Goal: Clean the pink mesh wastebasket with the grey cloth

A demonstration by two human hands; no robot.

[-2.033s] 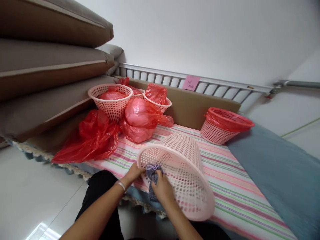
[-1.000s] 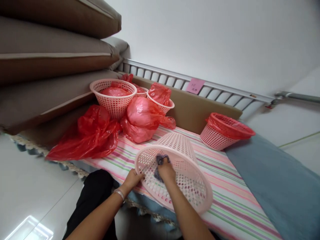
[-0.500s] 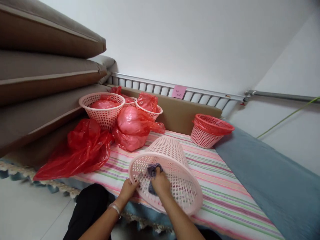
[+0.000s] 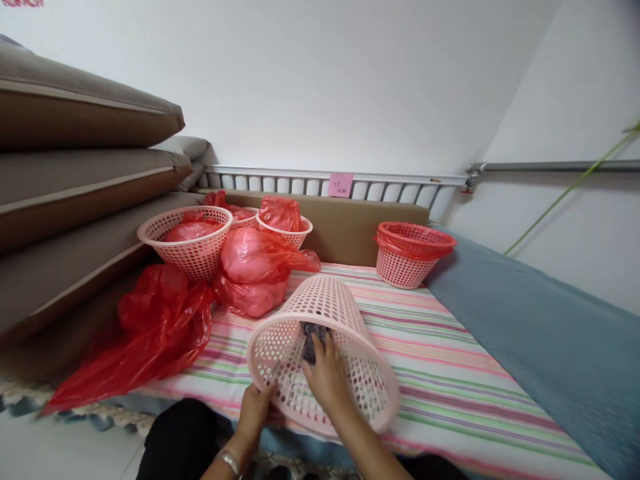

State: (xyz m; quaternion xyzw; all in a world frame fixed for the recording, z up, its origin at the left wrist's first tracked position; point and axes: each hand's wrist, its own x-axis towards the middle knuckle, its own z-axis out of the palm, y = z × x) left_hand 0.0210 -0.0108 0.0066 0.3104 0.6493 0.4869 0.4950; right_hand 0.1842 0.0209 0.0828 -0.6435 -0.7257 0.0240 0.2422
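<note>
At six o'clock, a pale-pink perforated plastic basket point(image 4: 325, 300) is grasped at its eight-o'clock rim by the left hand point(image 4: 256, 405); inside, a dark-grey cloth point(image 4: 310, 343) is touched by the right hand point(image 4: 327, 380), its grip unclear.

The dark cloth point(image 4: 310, 348) is in part hidden behind the right hand point(image 4: 327, 377). One basket at the back point(image 4: 246, 219) is mostly covered. The writing on the pink note point(image 4: 341, 185) is too small for reading; the red lettering point(image 4: 23, 3) is cut by the top edge.
</note>
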